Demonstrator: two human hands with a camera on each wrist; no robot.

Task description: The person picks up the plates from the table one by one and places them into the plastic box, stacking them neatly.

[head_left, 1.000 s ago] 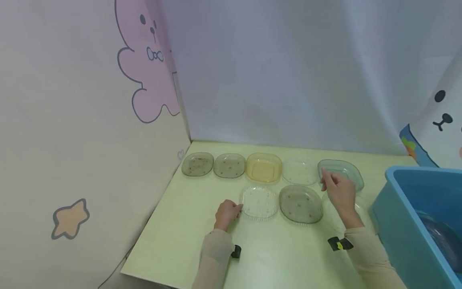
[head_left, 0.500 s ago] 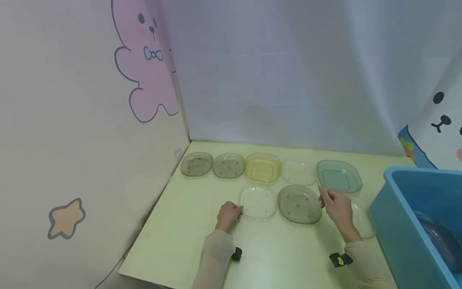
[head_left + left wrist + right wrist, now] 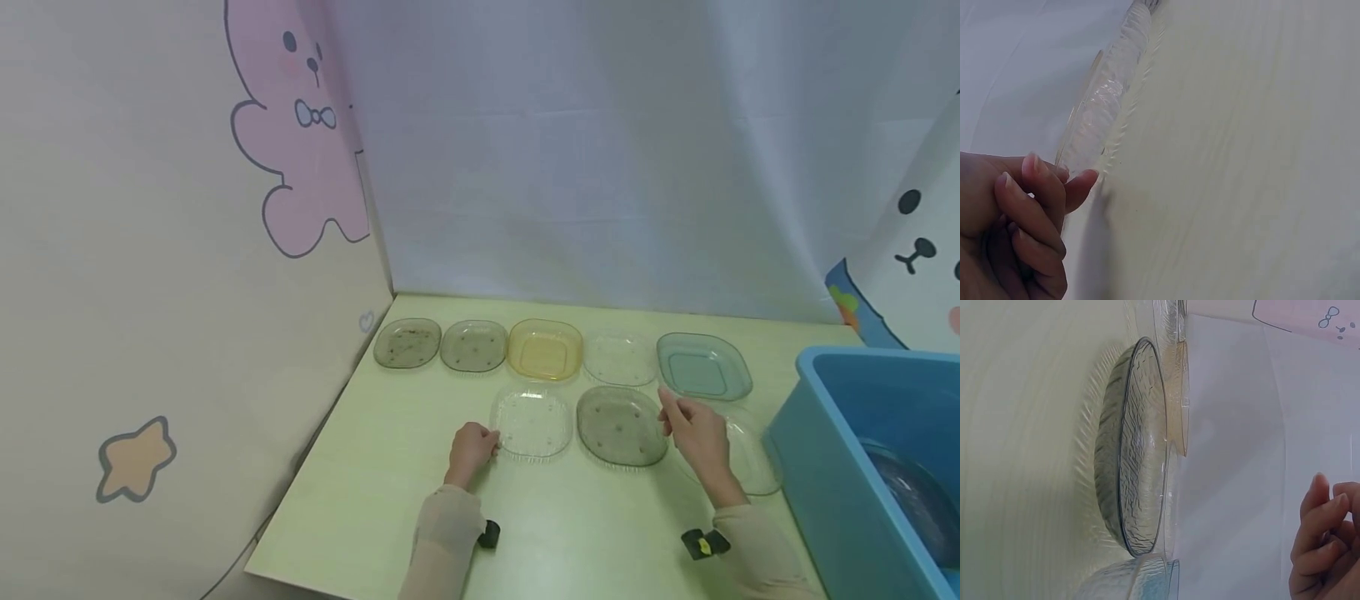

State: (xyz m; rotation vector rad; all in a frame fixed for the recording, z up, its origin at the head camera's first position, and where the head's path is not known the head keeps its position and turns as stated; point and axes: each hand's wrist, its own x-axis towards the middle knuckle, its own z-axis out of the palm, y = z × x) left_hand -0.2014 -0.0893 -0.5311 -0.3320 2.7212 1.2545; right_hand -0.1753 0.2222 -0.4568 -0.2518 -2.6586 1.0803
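My left hand (image 3: 472, 450) pinches the left rim of a clear ribbed plate (image 3: 532, 422) in the front row; the left wrist view shows thumb and forefinger at its edge, the other fingers curled. A smoky grey plate (image 3: 622, 426) sits just to the right of it, its rippled side plain in the right wrist view. My right hand (image 3: 699, 437) hovers in the air with loosely bent fingers and nothing between them. Beneath it, partly covered in the head view, lies another clear plate (image 3: 752, 457).
Along the back stand two grey plates (image 3: 407, 343), a yellow plate (image 3: 545, 349), a clear plate (image 3: 620, 357) and a green-tinted plate (image 3: 703, 366). At the right, a blue tub (image 3: 847, 450) holds a dark see-through item (image 3: 911, 500). White curtains close off the back and left.
My right hand has come down and back from the green-tinted plate, uncovering it. The clear ribbed plate has shifted slightly left with my left hand at its rim.
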